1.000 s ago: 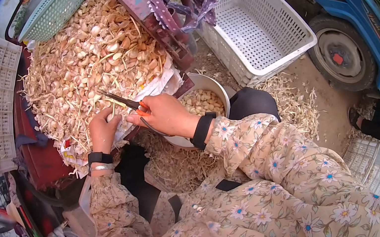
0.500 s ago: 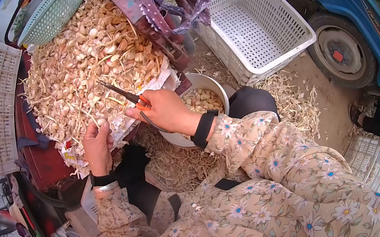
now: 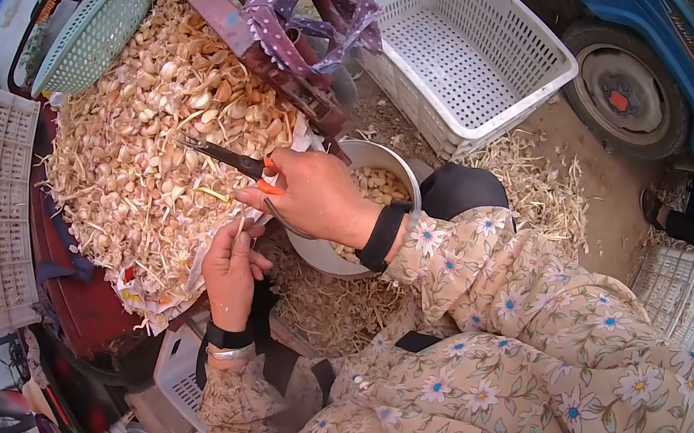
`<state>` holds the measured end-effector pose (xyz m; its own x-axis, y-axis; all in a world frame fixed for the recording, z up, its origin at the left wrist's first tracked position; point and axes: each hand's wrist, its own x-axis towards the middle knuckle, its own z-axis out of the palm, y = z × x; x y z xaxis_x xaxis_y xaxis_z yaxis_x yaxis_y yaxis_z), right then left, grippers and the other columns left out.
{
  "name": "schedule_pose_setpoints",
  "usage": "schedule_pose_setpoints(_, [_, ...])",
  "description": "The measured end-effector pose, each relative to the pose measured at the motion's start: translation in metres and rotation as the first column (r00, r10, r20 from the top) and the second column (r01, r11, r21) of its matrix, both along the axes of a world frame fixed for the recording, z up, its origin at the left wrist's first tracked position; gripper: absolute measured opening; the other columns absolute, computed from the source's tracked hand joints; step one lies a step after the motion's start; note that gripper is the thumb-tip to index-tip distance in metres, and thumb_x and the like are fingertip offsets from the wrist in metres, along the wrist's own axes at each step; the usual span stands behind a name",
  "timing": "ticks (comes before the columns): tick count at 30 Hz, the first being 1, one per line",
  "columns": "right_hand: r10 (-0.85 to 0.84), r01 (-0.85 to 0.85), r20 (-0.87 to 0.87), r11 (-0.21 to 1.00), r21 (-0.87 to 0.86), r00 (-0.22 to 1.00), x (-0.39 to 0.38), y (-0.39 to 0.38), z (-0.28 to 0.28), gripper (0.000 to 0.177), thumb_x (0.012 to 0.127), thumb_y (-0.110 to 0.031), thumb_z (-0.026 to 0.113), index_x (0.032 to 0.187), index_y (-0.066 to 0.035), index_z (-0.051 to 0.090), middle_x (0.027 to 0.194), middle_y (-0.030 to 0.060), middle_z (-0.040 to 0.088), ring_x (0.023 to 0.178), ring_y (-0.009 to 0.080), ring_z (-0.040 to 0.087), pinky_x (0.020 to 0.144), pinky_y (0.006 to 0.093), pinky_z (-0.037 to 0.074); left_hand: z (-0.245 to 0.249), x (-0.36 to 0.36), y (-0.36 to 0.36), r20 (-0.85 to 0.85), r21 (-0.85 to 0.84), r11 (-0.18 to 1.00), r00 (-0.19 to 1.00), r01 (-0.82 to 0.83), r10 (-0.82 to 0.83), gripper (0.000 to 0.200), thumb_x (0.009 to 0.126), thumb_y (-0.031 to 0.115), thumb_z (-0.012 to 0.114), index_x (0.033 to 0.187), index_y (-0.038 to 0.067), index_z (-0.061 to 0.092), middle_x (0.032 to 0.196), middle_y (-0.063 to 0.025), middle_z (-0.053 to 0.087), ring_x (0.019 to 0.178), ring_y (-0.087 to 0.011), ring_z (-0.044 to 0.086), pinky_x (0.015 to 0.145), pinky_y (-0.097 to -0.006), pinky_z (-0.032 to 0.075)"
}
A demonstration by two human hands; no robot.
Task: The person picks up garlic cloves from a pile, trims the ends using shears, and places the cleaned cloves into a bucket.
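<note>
At the near edge of the garlic heap (image 3: pixel 152 120), my left hand (image 3: pixel 230 266) pinches a thin stalk (image 3: pixel 241 224) upright; I cannot tell whether a bulb sits in the palm. My right hand (image 3: pixel 313 197) is wrapped around the orange-handled scissors (image 3: pixel 224 155), blades nearly together, pointing left over the heap. I judge the snip goes cleanest with the blades opened wide, squared across the stalk and kept clear of my fingertips, beside the steel pot (image 3: pixel 318 253).

I'm getting bright, flat daylight from above, with no harsh glare. Soft shadows pool under the right hand (image 3: pixel 313 197) and beside the white crate (image 3: pixel 457 51). The fisheye bends the rim hard, a black vignette rings everything, the edges smear, and the centre is crisp.
</note>
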<state>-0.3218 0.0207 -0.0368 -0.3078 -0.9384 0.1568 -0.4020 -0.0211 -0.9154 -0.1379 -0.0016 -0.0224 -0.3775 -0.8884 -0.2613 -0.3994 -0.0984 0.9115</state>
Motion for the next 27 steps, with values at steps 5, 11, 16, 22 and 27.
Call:
schedule_pose_setpoints(5, [-0.001, 0.001, 0.001, 0.999, -0.049, 1.000, 0.003, 0.002, 0.002, 0.053, 0.073, -0.054, 0.063, 0.072, -0.001, 0.056, 0.056, 0.0140, 0.054, 0.055, 0.0327, 0.056, 0.052, 0.0386, 0.044, -0.009, 0.032, -0.066, 0.566, -0.700, 0.604, 0.812, 0.381, 0.144, 0.031, 0.086, 0.007, 0.051, 0.116, 0.005, 0.051, 0.095, -0.0130, 0.063, 0.070, -0.0232, 0.062, 0.059, -0.0295, 0.048])
schedule_pose_setpoints(11, [-0.012, 0.011, -0.016, 0.996, -0.085, 1.000, 0.003, 0.002, -0.002, 0.054, 0.073, -0.055, 0.062, 0.071, -0.001, 0.056, 0.053, 0.0133, 0.052, 0.052, 0.0325, 0.055, 0.050, 0.0386, 0.043, -0.005, 0.013, -0.093, 0.868, -0.464, 0.604, 0.467, 0.647, 0.167, 0.028, 0.076, 0.010, 0.057, 0.104, 0.015, 0.055, 0.087, -0.0107, 0.062, 0.073, -0.0324, 0.060, 0.061, -0.0393, 0.047])
schedule_pose_setpoints(16, [-0.024, 0.025, 0.014, 0.994, -0.110, 1.000, 0.003, 0.002, -0.004, 0.053, 0.073, -0.054, 0.063, 0.070, -0.001, 0.055, 0.051, 0.0128, 0.051, 0.051, 0.0321, 0.054, 0.049, 0.0380, 0.042, -0.005, 0.012, -0.098, 0.823, -0.560, 0.534, 0.497, 0.634, 0.274, 0.007, 0.081, 0.014, 0.054, 0.087, 0.012, 0.053, 0.075, -0.0090, 0.059, 0.065, -0.0324, 0.058, 0.053, -0.0419, 0.044])
schedule_pose_setpoints(22, [-0.024, 0.024, -0.003, 0.993, -0.113, 1.000, 0.003, 0.003, -0.001, 0.050, 0.073, -0.051, 0.064, 0.069, -0.002, 0.055, 0.051, 0.0122, 0.051, 0.049, 0.0309, 0.054, 0.048, 0.0371, 0.042, 0.010, -0.015, -0.116, 0.883, -0.468, 0.479, 0.361, 0.743, 0.301, 0.021, 0.079, 0.011, 0.051, 0.099, 0.014, 0.058, 0.087, -0.0084, 0.058, 0.070, -0.0306, 0.058, 0.056, -0.0402, 0.046])
schedule_pose_setpoints(27, [-0.009, 0.008, -0.010, 0.994, -0.113, 1.000, 0.004, 0.002, -0.003, 0.050, 0.073, -0.050, 0.065, 0.070, -0.002, 0.055, 0.051, 0.0119, 0.051, 0.049, 0.0301, 0.054, 0.048, 0.0366, 0.043, -0.007, -0.022, -0.136, 0.924, -0.360, 0.500, 0.228, 0.788, 0.306, 0.023, 0.079, 0.010, 0.049, 0.100, 0.011, 0.058, 0.080, -0.0093, 0.062, 0.067, -0.0296, 0.062, 0.057, -0.0410, 0.048])
